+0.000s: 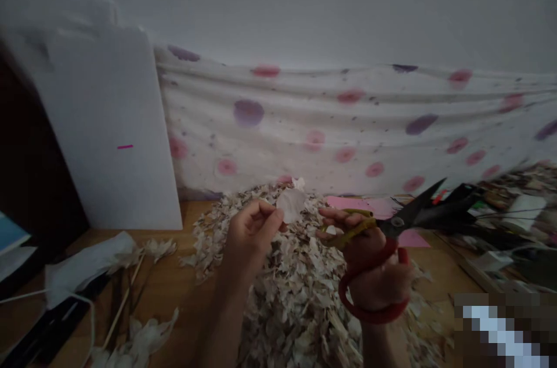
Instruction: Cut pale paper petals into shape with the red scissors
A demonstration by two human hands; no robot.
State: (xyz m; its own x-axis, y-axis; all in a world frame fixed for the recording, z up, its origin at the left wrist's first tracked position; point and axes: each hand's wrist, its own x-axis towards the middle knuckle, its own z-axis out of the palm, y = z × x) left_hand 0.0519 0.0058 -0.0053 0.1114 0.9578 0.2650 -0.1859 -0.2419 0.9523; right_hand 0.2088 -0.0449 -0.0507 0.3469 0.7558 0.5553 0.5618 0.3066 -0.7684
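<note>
Olive-yellow and red handle loops of a pair of dark-bladed scissors [397, 222] wrapped about the right hand [375, 285], whose fingers gripped them while the blades pointed up and away to the right; whether the blades stood apart could not be told, as they merged with dark things behind. The left hand [256, 228] was closed in a pinch, thumb against fingers, on the lower left edge of a thin, whitish, rounded petal-like piece [291, 204]. That piece stood upright between the two hands, just left of the right fingertips and apart from the scissors. Beneath both hands a large heap of pale, curled scraps [300, 292] spread over a wooden tabletop [191, 243], reaching back to a white cloth [300, 118] printed with pink and purple blots, which hung across a plain grey wall [304, 8]. Pink paper [352, 204] lay beyond the right hand. At the left, a white board [117, 182] leaned upright, bearing a short magenta mark [125, 147]. In front of it lay a crumpled white wrapper [87, 266], a thin stick [125, 291], a white cable [92, 324] and a pale, ruffled bunch [145, 340] near the bottom edge. On the far right, a white block [494, 260] sat among dim, blurred clutter [526, 240].
</note>
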